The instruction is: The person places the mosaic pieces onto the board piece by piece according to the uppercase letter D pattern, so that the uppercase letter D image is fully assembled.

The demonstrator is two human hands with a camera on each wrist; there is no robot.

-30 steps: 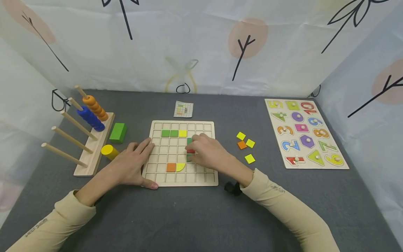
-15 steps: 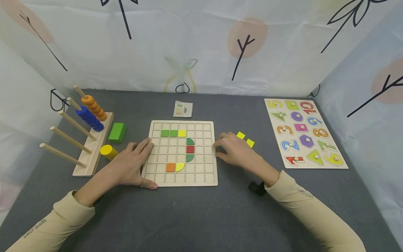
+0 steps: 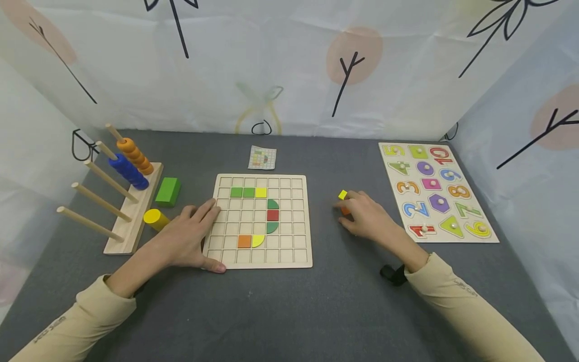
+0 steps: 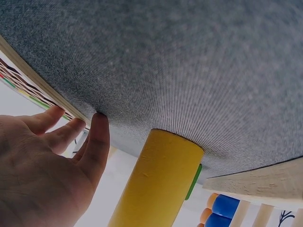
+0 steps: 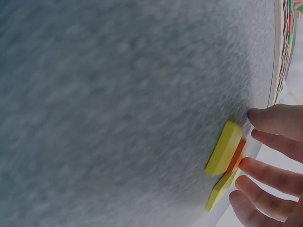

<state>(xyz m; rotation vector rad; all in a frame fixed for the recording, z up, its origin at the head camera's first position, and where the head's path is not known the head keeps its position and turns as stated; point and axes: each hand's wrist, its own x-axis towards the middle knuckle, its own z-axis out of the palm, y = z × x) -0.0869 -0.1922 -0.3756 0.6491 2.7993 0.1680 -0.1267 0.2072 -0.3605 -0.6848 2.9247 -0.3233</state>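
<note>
A wooden grid board (image 3: 298, 251) lies in the middle of the grey mat. It holds two green squares (image 3: 243, 192), a yellow square (image 3: 261, 192), a red square (image 3: 273, 215) between two green quarter-rounds, and an orange square (image 3: 244, 241) beside a yellow quarter-round. My left hand (image 3: 192, 236) rests flat on the board's left edge (image 4: 42, 90). My right hand (image 3: 359, 215) reaches over the loose tiles right of the board with straight fingers (image 5: 279, 123). The fingertips are at a yellow tile (image 5: 226, 148) and an orange tile (image 5: 238, 158). One yellow tile (image 3: 343, 194) shows beyond the knuckles; the hand hides the other tiles.
A yellow cylinder (image 3: 156, 218) and a green block (image 3: 168, 191) lie left of the board, beside a wooden peg rack (image 3: 128, 221) with blue and orange rings. A number puzzle (image 3: 436, 191) lies at the right. A small pattern card (image 3: 262, 157) sits behind the board.
My right hand left the board, where the red and green pieces now sit uncovered, and moved right to the loose tiles. The left hand has stayed put.
</note>
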